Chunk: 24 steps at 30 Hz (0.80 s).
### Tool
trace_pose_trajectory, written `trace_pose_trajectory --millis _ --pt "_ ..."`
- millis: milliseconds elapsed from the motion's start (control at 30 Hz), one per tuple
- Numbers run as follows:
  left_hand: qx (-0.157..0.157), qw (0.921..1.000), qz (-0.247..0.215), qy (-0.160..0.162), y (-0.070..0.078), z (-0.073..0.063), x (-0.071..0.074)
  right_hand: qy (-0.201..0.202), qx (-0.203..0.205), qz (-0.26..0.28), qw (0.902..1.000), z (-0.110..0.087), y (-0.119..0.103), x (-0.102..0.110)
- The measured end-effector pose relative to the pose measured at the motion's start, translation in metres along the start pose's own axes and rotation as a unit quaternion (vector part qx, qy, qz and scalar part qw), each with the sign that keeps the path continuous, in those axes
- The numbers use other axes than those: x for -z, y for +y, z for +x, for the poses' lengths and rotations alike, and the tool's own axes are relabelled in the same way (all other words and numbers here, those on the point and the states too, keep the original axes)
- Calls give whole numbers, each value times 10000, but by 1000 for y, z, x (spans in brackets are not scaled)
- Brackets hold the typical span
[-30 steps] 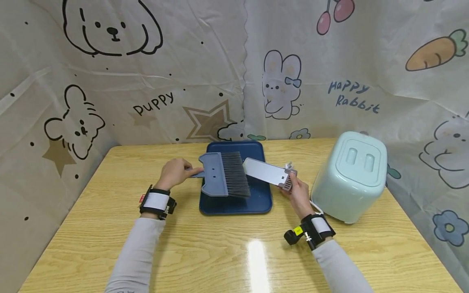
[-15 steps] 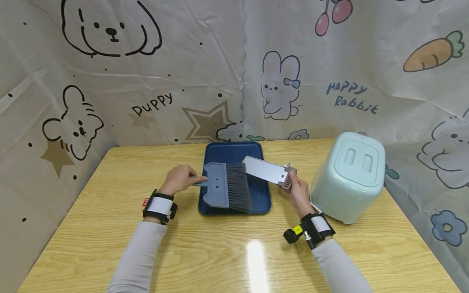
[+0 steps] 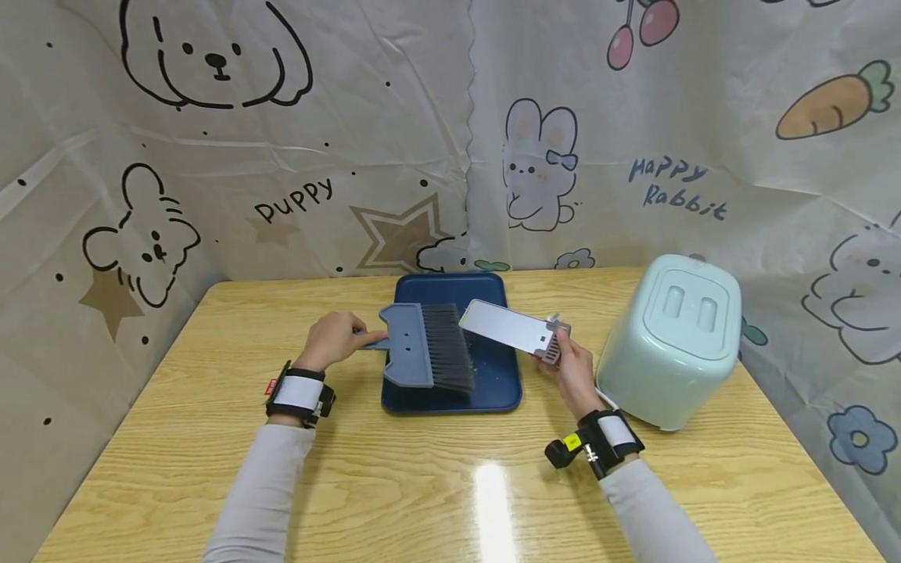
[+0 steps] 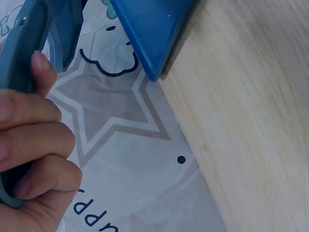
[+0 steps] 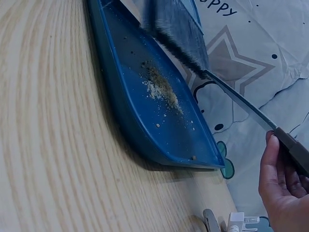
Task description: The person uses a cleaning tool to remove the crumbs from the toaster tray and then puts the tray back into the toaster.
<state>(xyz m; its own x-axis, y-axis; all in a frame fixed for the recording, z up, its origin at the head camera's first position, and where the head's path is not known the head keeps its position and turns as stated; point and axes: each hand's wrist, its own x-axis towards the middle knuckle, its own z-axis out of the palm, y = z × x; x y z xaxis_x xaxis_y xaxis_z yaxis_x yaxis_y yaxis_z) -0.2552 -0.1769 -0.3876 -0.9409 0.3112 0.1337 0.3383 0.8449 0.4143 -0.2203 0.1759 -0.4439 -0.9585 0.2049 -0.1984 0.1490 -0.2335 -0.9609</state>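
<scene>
My left hand [image 3: 334, 340] grips the handle of a grey-blue dustpan brush [image 3: 408, 346], its fingers [image 4: 38, 140] curled round the looped handle. The dark bristles [image 3: 449, 348] hang over a dark blue rectangular tray [image 3: 450, 289], close to the tip of a flat silver crumb tray [image 3: 503, 324]. My right hand [image 3: 576, 371] holds the crumb tray by its grey slotted end, tilted above the blue tray's right side. Crumbs [image 5: 161, 89] lie in a small heap in the blue tray. Whether bristles and crumb tray touch is hard to tell.
A mint-green toaster [image 3: 672, 340] with a lid on top stands at the right, beside my right hand. A white plug [image 5: 236, 222] and cord lie near it. A printed curtain [image 3: 281, 141] hangs behind the wooden table [image 3: 394, 485].
The brush came nearer to me, then shifted slightly back and left, away from the crumb tray's tip. The crumb tray and right hand have hardly moved.
</scene>
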Motion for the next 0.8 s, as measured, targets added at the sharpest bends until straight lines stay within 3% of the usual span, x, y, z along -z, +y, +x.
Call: trace_pose_trajectory --millis 400,600,800 --pt "68 9940 -1096 -6 9 7 -14 41 15 -32 10000 -1 4 -1" --pt "-14 9880 -1538 130 15 11 -11 19 -6 16 10000 0 5 -3" --pt "103 9869 -1606 54 23 15 -19 -77 69 170 9998 -1 5 -6"
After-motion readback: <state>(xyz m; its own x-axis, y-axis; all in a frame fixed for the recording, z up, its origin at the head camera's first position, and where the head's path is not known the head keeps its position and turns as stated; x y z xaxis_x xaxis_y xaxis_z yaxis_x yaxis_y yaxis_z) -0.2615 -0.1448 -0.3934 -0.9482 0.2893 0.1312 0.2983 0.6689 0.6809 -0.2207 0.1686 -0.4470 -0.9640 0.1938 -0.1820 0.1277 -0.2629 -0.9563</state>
